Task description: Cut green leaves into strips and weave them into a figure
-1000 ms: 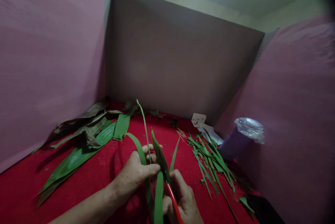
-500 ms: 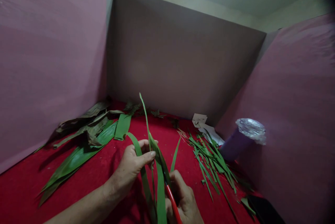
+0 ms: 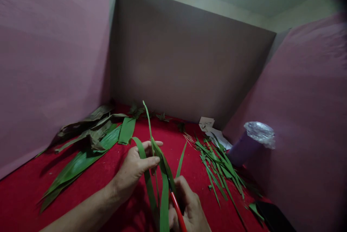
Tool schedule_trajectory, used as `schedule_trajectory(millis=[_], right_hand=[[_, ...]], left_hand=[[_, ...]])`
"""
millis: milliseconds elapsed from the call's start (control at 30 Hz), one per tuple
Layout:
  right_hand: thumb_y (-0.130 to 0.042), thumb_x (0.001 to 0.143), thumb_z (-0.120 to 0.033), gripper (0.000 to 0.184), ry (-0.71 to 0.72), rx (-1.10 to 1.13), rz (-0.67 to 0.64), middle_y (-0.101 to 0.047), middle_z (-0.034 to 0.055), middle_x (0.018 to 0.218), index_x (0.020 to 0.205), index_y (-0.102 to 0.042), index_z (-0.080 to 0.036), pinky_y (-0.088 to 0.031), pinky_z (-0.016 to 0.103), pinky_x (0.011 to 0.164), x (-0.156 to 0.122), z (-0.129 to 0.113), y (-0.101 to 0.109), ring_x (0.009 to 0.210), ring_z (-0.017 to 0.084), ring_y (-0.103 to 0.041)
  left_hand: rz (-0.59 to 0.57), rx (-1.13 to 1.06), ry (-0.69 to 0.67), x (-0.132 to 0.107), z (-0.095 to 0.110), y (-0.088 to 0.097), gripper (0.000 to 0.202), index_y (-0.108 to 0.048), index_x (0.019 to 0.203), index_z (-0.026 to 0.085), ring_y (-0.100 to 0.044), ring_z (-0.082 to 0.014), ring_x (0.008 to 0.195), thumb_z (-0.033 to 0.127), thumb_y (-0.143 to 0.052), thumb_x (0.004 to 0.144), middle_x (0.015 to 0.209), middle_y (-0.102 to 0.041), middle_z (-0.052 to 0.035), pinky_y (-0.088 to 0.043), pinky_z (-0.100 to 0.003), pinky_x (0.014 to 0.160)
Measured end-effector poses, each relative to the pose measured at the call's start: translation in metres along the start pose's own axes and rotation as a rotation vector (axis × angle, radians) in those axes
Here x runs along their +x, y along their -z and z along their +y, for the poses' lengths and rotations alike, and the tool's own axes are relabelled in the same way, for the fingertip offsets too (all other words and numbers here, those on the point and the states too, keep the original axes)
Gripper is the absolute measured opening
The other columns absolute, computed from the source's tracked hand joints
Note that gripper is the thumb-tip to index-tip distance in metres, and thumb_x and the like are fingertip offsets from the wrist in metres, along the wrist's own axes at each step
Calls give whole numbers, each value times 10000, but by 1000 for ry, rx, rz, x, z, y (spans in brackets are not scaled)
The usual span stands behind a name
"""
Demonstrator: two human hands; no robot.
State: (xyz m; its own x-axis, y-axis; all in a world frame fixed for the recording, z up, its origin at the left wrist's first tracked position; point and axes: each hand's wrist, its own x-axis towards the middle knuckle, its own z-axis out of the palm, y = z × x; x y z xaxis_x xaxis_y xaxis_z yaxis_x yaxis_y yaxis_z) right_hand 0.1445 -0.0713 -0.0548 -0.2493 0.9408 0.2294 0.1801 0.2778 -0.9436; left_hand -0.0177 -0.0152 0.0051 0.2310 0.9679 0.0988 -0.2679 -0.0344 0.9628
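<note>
Between its thumb and fingers, my left hand (image 3: 138, 167) pinches a long green leaf (image 3: 164, 203) with a thin tip pointing up. Another green strip (image 3: 148, 177) arches over the back of that hand and hangs down. Close on the right, my right hand (image 3: 188, 206) is closed around a slim red-handled tool (image 3: 177, 206). Its narrow dark tip lies against the leaf, and most of its working end is hidden, so its kind is unclear. A pointed leaf piece (image 3: 181, 160) sticks up just above my right hand's fingers.
Broad green leaves (image 3: 84, 163) and dried brown leaves (image 3: 93, 127) lie on the red cloth (image 3: 108, 174) at left. Cut green strips (image 3: 219, 167) are heaped at right. Behind them stand a purple container (image 3: 244, 149) with a clear plastic top and white paper (image 3: 219, 138). A black object (image 3: 273, 217) lies lower right.
The leaf and the red-handled tool have shifted slightly left, and the leaf's thin tip sits a little lower. Both hands keep their hold.
</note>
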Motion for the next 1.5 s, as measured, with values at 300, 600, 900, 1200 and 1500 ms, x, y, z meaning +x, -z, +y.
schedule_trajectory(millis=[300, 600, 900, 1200, 1500], right_hand=[[-597, 711, -377, 262, -31, -39, 33, -356, -86, 503, 765, -394, -219, -288, 180, 408, 0, -7, -1, 428, 77, -310], [-529, 732, -593, 407, 76, -53, 35, -336, -81, 522, 792, -426, -204, -265, 193, 434, 1, -3, 0, 465, 85, -299], [-575, 724, -522, 364, 6, -61, 3, -370, -96, 475, 800, -412, -206, -237, 171, 370, -1, 7, 2, 387, 64, -319], [-605, 712, -443, 309, -98, -12, -25, -454, -93, 442, 812, -427, -213, -281, 160, 345, -2, -1, 0, 351, 70, -396], [-601, 710, -409, 300, -50, -69, 16, -488, -86, 412, 831, -407, -215, -257, 170, 346, -3, 10, 1, 349, 80, -379]], left_hand=[[-67, 7, 64, -1, 2, -2, 412, -603, 1045, 169, -508, -120, 599, 161, -646, 636, 667, -566, 19, -386, -235, 538], [-108, 17, 84, -1, 1, -2, 437, -578, 1067, 160, -503, -111, 626, 156, -656, 638, 697, -571, 20, -398, -236, 574], [15, 67, 19, 0, -3, 0, 317, -589, 1033, 156, -524, -125, 646, 239, -624, 729, 710, -579, 14, -414, -260, 642], [10, 56, 38, 0, 0, -1, 344, -609, 1025, 159, -509, -107, 617, 175, -644, 684, 675, -575, 28, -408, -239, 619], [8, -4, 67, -3, -1, -8, 384, -619, 1010, 152, -522, -110, 648, 153, -668, 629, 699, -587, 21, -431, -233, 626]])
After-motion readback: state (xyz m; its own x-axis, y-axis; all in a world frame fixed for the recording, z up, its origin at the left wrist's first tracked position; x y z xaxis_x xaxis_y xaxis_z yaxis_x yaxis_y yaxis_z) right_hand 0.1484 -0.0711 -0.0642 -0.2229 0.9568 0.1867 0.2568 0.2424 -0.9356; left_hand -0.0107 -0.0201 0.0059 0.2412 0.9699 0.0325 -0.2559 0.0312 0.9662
